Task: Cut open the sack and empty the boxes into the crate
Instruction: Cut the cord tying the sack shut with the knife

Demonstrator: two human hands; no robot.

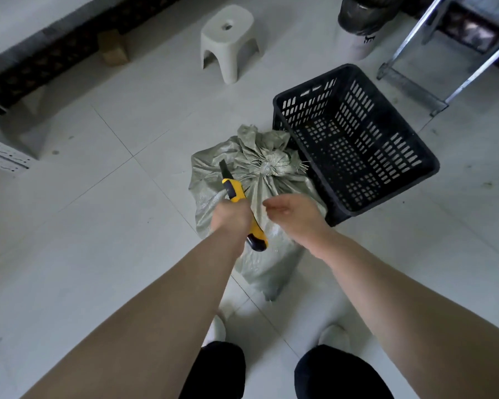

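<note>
Centre frame, your left hand [231,218] grips a knife [234,192], right hand [293,216] open over a seemingly soft sack [260,263], best held at its knotted neck [267,168].

Nothing here that you can read. The one marking is a small dark print [368,38] low on the side of the white bin [353,46] at the far end of the floor, and it's too small and blurred to make out as letters or a logo.
</note>
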